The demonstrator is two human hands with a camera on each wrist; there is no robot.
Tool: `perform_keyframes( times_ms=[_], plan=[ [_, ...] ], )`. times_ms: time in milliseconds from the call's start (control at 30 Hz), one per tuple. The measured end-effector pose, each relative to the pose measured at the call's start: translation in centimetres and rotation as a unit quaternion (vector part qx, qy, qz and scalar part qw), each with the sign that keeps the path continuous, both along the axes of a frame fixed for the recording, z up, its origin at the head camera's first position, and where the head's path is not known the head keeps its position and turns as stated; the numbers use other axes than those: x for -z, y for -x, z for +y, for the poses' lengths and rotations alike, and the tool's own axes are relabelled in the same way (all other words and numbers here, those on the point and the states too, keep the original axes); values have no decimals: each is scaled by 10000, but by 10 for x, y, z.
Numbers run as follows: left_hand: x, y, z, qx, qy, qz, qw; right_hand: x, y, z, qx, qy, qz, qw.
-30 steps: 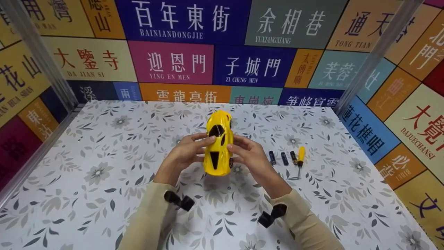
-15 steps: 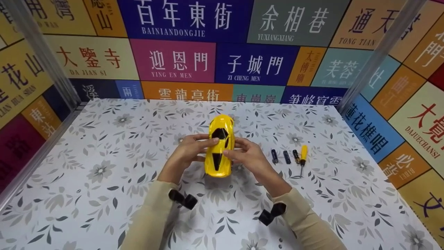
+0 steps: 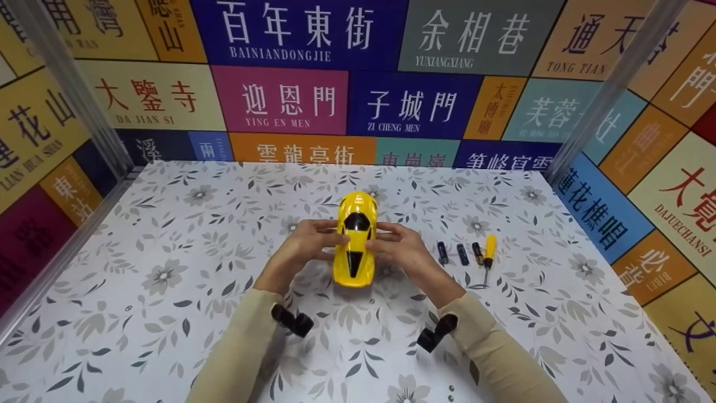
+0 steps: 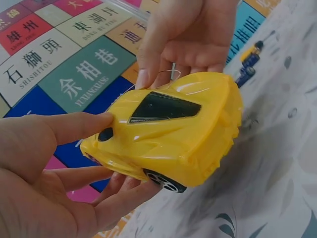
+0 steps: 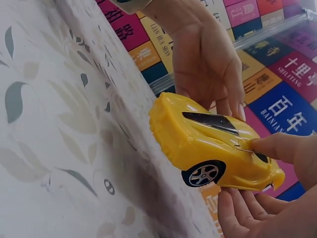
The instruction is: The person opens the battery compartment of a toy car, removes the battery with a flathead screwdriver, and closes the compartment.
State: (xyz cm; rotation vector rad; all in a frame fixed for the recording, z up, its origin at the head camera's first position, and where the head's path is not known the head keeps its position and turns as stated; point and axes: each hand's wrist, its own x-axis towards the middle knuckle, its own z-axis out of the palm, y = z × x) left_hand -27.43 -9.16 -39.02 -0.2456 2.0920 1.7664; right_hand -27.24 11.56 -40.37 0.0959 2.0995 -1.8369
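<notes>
Toy car [image 3: 355,240]: bright yellow body, black windows, black tyres with silver hubs.
Desk [image 3: 168,313]: white cover printed with grey leaves and flowers.
Screwdriver [image 3: 487,250]: yellow handle, black collar.
Batteries [image 3: 460,253]: dark blue-black.
Sleeves [image 3: 235,358]: plain beige.
Walls [image 3: 313,84]: panels in blue, magenta, yellow, orange, teal and grey, with white or red lettering.

The yellow toy car [image 3: 356,239] has sunk lower, levelling out.
</notes>
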Motion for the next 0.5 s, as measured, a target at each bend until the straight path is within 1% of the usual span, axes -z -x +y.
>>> perform_keyframes(
  times_ms=[233,367,433,500],
  plan=[
    [10,10,5,-439,88,-46,9990,13,19,3,166,397,-592,9973],
    [15,13,8,-702,234,-150,9971,20,24,1,218,393,-701,9965],
    [17,15,9,-787,415,-235,9958,23,26,0,199,351,-704,9967],
    [18,17,9,-790,604,-301,9946,25,28,-1,165,287,-694,9970]
  ],
)
